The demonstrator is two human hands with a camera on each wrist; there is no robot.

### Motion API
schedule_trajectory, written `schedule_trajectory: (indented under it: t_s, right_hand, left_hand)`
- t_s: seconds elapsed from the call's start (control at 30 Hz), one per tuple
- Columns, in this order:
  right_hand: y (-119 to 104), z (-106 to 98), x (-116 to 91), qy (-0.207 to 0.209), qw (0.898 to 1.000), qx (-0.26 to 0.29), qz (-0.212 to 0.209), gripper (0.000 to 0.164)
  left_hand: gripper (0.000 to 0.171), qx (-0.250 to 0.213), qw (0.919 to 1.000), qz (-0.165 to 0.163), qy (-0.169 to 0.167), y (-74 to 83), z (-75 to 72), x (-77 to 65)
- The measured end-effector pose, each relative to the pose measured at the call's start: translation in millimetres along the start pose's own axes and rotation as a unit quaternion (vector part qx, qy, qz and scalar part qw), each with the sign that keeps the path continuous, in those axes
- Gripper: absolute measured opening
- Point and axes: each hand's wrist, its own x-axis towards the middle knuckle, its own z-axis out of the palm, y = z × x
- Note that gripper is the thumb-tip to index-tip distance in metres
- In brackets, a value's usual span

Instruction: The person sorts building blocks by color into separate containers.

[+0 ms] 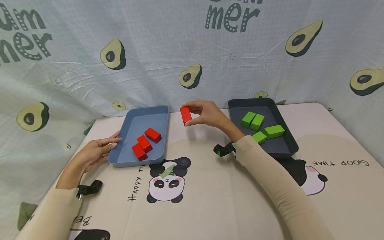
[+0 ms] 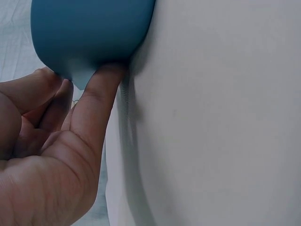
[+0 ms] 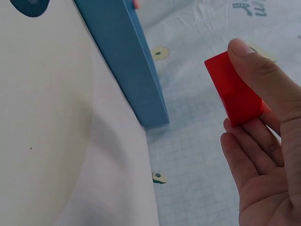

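My right hand [image 1: 207, 113] pinches a red block [image 1: 186, 115] between thumb and fingers, raised in the gap between two trays. The right wrist view shows the thumb along one side of this block [image 3: 235, 89] and fingertips at its lower end. At the left, my left hand [image 1: 95, 151] holds the near left side of the blue tray [image 1: 136, 116], with fingers and thumb at the rim. One finger reaches under the edge of the tray [image 2: 94, 33] in the left wrist view. Inside the blue tray lie three red blocks [image 1: 144, 143], close together.
A dark grey tray [image 1: 292, 141] stands at the right with several green blocks [image 1: 274, 131] in it; my right forearm passes over its near left part. A panda-print cloth [image 1: 210, 200] covers the table. Behind hangs an avocado-print curtain [image 1: 156, 43].
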Motion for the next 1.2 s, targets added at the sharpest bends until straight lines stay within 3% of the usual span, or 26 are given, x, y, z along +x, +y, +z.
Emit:
schedule_trajectory:
  t_s: [0.33, 1.2]
  right_hand:
    - [-5, 4, 1, -0.009, 0.997, 0.003, 0.07, 0.078]
    - [-7, 14, 6, -0.004, 0.999, -0.022, 0.048, 0.075]
  left_hand:
    - [0.051, -0.019, 0.9998, -0.002, 0.002, 1.2, 1.8, -1.8]
    - [0.048, -0.027, 0.9996, 0.01, -0.006, -0.4, 1.4, -2.2]
